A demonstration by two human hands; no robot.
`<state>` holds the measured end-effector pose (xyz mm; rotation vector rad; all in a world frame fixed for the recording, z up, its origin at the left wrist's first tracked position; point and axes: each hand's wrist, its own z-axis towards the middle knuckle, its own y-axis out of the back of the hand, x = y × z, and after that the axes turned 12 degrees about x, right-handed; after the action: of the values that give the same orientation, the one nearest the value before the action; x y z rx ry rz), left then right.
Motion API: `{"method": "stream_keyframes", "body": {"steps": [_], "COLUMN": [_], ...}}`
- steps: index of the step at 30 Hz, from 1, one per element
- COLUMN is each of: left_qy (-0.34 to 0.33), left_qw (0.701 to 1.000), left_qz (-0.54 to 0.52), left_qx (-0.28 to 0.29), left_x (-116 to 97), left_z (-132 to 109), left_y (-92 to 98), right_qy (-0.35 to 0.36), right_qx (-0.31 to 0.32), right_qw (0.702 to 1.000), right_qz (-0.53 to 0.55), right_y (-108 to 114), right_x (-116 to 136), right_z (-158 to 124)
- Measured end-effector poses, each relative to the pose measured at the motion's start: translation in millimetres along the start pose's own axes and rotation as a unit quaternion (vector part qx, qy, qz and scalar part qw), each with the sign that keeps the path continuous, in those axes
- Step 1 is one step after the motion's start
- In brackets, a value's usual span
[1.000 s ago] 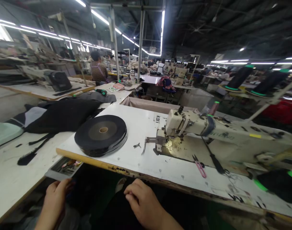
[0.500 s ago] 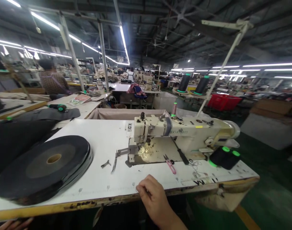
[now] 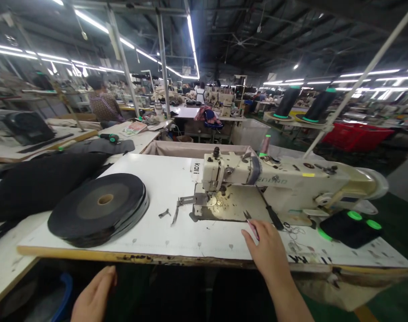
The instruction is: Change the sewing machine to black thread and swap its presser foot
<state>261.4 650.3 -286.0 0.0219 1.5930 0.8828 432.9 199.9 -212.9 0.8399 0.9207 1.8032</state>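
Note:
My right hand (image 3: 269,250) reaches over the front edge of the white sewing table (image 3: 163,179). Its stretched fingers lie on the pink handle of small thread snips (image 3: 248,218); only the blades show past the fingertips. The snips lie on the bed of a cream industrial sewing machine (image 3: 277,181), just left of a black-handled screwdriver (image 3: 270,213). My left hand (image 3: 94,296) hangs below the table edge, loosely open and holding nothing. A big flat roll of black tape (image 3: 99,209) lies on the table's left part.
Black thread cones with green ends (image 3: 349,229) lie at the table's right. Dark fabric (image 3: 39,183) covers the bench on the left. Two black cones (image 3: 319,105) stand on a thread stand behind. A person (image 3: 103,105) sits at a far bench. Red crates (image 3: 358,134) are at the right.
My right hand moved from my lap up onto the table and then right to the snips. My left hand dropped below the edge. The view swung right, then back.

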Motion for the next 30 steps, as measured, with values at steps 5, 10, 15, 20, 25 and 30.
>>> {"method": "stream_keyframes", "body": {"steps": [5,10,15,20,25,30], "left_qy": [-0.178,-0.244,-0.256,-0.298,-0.312,-0.387], "left_qw": [0.976,0.956,0.943,0.909,0.892,0.866], "left_qz": [0.068,0.127,0.198,0.284,0.325,0.316], "left_qx": [0.108,0.104,0.078,0.061,0.026,-0.024], "left_x": [-72.0,-124.2,-136.4,-145.6,-150.8,-153.1], "left_z": [-6.3,20.2,46.0,60.4,65.9,67.4], "left_y": [-24.7,-42.0,-64.6,-80.9,-89.7,-88.5], "right_qy": [-0.002,0.003,0.010,0.000,-0.014,0.001], "right_qx": [-0.018,-0.038,-0.066,-0.055,-0.042,-0.059], "right_qw": [1.000,0.999,0.997,0.998,0.999,0.998], "right_qz": [-0.014,-0.018,-0.030,-0.034,-0.026,-0.036], "right_y": [-14.7,-13.7,-10.8,-12.7,-14.2,-15.3], "right_x": [-10.3,-10.3,-8.1,-8.2,-9.8,-10.4], "right_z": [6.9,9.2,7.6,7.5,6.2,5.2]}}
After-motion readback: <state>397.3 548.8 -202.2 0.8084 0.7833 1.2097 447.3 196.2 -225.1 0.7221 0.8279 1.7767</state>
